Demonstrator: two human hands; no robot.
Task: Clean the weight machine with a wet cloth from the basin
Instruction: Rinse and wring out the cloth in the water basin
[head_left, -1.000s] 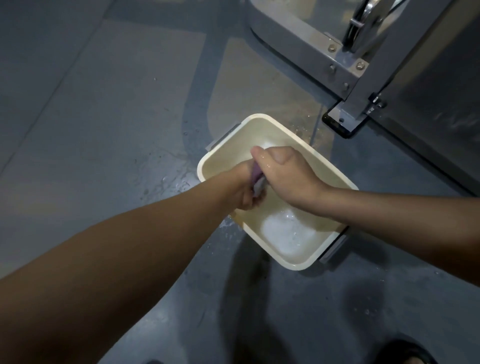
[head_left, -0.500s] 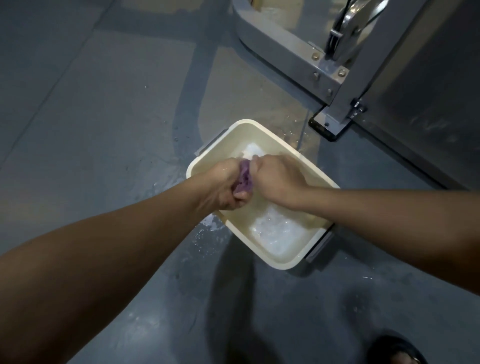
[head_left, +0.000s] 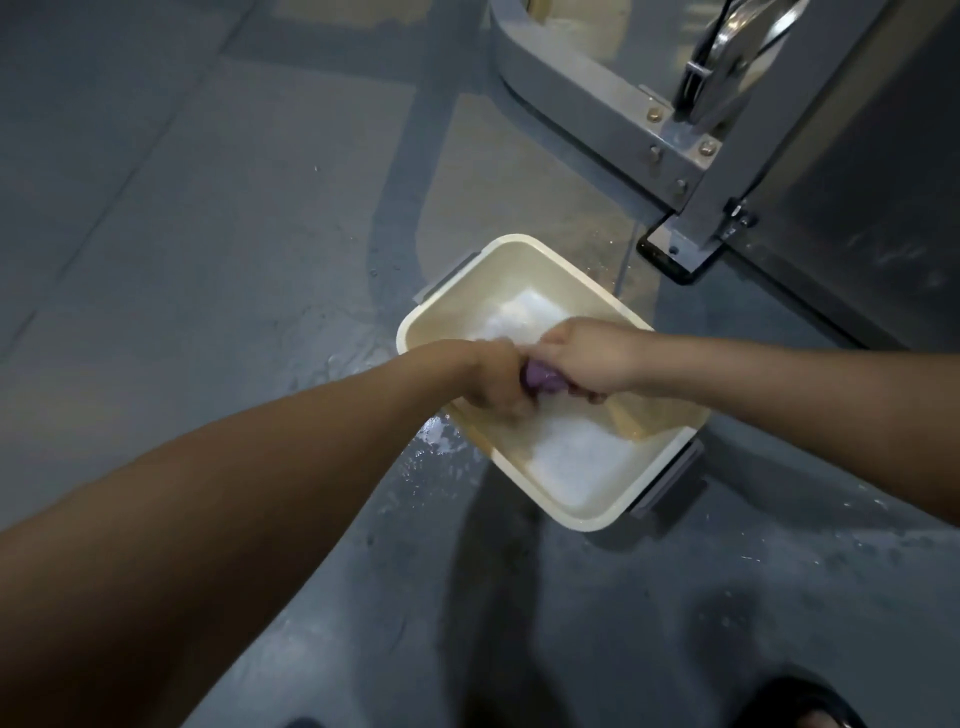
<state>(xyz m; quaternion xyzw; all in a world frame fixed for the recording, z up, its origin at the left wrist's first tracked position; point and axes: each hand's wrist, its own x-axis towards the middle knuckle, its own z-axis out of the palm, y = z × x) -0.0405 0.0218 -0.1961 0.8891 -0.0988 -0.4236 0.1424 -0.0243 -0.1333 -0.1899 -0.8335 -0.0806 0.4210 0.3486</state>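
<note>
A cream rectangular basin (head_left: 524, 254) with water in it sits on the grey floor. Over its middle, my left hand (head_left: 493, 382) and my right hand (head_left: 587, 364) both grip a bunched purple cloth (head_left: 698, 382) between them; only a small part of the cloth shows between the fists. The grey frame of the weight machine (head_left: 613, 124) stands just beyond the basin at the upper right, its black-edged foot plate (head_left: 675, 254) close to the basin's far corner.
Water is splashed on the floor (head_left: 436, 452) at the basin's left edge and beyond its far side. A dark sandal (head_left: 800, 706) shows at the bottom right. A grey panel (head_left: 857, 218) of the machine fills the right side.
My hands have twisted the cloth: the right hand moved from over the left to beside it, and more of the purple cloth shows. The view shifted a little.
</note>
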